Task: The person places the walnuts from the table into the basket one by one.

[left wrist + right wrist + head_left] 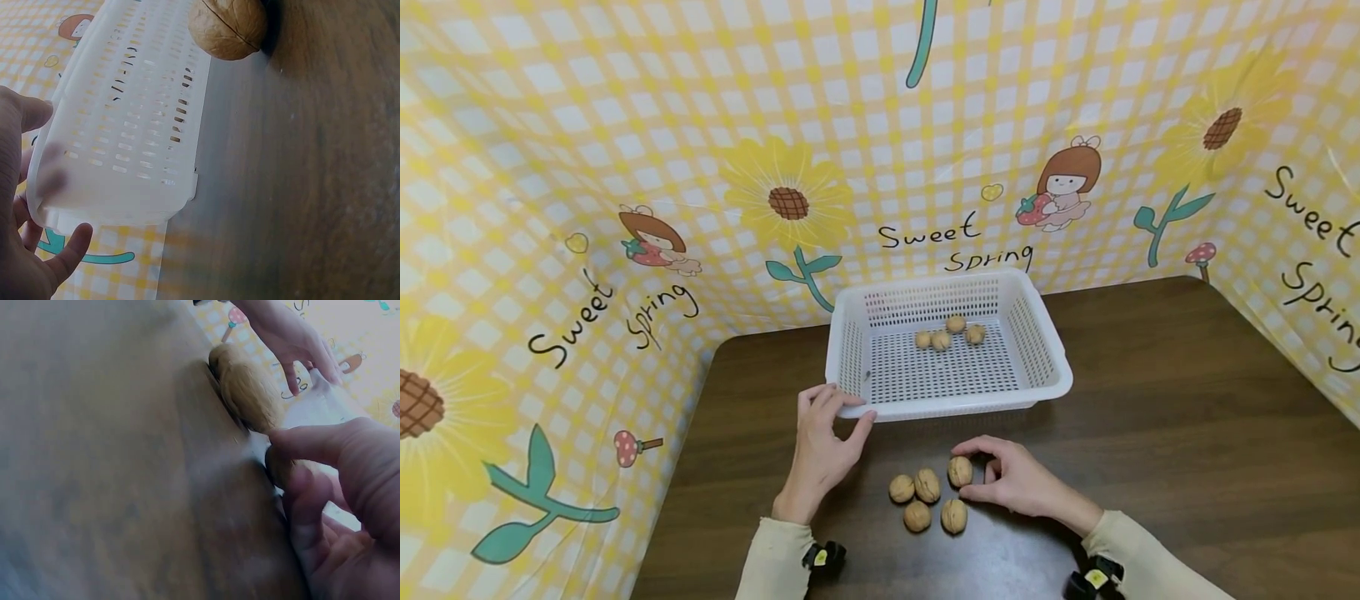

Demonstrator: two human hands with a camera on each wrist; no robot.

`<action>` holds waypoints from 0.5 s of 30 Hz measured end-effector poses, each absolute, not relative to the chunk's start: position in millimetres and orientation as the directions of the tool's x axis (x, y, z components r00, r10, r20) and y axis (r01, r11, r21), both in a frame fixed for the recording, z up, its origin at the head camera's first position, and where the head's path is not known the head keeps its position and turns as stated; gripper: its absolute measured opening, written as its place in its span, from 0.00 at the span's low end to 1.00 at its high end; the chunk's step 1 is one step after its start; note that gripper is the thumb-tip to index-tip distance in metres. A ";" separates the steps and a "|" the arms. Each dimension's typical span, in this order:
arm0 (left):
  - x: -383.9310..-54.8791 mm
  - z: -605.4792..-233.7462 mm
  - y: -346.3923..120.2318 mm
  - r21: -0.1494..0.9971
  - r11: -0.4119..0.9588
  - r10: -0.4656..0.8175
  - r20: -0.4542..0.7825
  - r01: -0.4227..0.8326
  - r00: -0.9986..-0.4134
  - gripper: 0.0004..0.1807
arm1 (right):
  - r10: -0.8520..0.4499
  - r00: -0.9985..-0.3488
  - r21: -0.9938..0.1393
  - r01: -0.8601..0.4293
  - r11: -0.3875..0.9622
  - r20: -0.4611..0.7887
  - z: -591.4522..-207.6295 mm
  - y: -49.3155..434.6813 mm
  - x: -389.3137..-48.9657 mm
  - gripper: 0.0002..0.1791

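Observation:
A white perforated plastic basket (955, 408) stands on the table, with several walnuts (941, 340) lying together on its floor. My left hand (822, 450) holds the basket's near left corner by the rim, thumb at the front; the left wrist view shows the fingers around that corner. In front of the basket, my right hand (1018, 479) pinches a walnut (959, 472) between thumb and fingers. Close by on the table lie several more walnuts (917, 516). In the right wrist view the pinched walnut (279, 467) is mostly hidden by the fingers.
The dark wooden table (1187, 417) stretches away to the right of the basket. A yellow checked cloth (880, 150) with printed sunflowers rises behind the table and along both sides, close to the basket's far edge.

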State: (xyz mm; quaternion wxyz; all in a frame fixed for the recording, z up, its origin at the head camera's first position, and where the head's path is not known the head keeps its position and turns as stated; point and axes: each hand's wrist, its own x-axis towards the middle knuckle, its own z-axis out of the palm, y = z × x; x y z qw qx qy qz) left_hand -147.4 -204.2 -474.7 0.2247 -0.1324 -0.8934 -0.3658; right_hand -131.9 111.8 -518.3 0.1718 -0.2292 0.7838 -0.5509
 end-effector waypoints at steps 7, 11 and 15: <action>-148.1 -472.4 -204.6 0.587 0.698 0.075 0.510 0.410 -0.857 0.09 | -0.562 -0.826 -0.941 -0.171 0.293 -0.025 -518.8 112.6 -134.3 0.29; -148.4 -472.4 -204.8 0.579 0.696 0.083 0.522 0.425 -0.849 0.09 | -0.564 -0.824 -0.931 -0.166 0.327 -0.051 -519.9 113.3 -135.1 0.28; -146.7 -474.7 -205.1 0.575 0.692 0.087 0.534 0.437 -0.841 0.09 | -0.584 -0.809 -0.934 -0.152 0.324 -0.071 -516.4 115.0 -134.9 0.29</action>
